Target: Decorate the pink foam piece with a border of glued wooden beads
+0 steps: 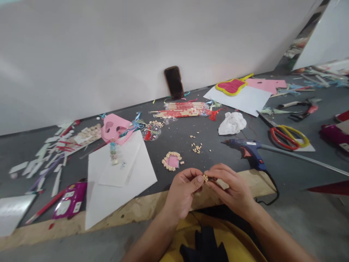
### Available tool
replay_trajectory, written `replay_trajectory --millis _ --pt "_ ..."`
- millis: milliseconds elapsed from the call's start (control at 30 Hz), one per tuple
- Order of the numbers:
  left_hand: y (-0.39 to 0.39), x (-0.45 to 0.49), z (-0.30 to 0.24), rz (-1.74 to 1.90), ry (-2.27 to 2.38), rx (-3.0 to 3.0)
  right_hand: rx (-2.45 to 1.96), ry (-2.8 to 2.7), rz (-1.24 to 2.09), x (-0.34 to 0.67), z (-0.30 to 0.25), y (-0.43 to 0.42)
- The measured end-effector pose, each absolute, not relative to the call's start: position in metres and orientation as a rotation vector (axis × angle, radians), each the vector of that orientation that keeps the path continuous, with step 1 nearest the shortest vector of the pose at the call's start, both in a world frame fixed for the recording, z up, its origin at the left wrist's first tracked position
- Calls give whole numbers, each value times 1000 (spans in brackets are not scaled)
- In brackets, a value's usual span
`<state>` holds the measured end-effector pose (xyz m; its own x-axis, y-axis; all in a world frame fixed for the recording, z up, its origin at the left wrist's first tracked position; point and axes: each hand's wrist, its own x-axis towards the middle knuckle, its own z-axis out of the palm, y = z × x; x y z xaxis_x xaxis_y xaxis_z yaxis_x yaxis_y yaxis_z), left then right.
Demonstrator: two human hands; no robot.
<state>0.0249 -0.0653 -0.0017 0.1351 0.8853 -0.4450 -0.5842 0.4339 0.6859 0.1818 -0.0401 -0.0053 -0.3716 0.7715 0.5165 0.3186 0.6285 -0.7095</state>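
Note:
My left hand (183, 188) and my right hand (230, 185) meet at the near edge of the grey work surface (177, 140). Both are closed in a pinch around a few small wooden beads (205, 178) held between the fingertips. Just beyond them lies a small pink square ringed with wooden beads (172, 161). Loose beads (196, 147) are scattered further out. A blue glue gun (247, 149) lies to the right of my right hand, its cord running off the edge.
White paper sheets (120, 174) lie at left. Scissors with red and yellow handles (289, 136), a crumpled white tissue (231, 123), a packet of wooden sticks (185, 109), a pink paper mask (114, 127), a phone (173, 82) against the wall, paper scraps (49, 156).

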Motion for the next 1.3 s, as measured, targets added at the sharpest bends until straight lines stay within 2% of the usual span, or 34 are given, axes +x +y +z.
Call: replay_trajectory --millis 500,900,1300 --pt "-66 26 -3 1081 904 369 -872 -1951 752 183 -7 -40" --pt "-68 23 -3 1053 906 429 -808 -1861 964 184 -8 -41" --pt "-68 22 -3 1020 960 482 -804 -1879 980 185 -9 -41"
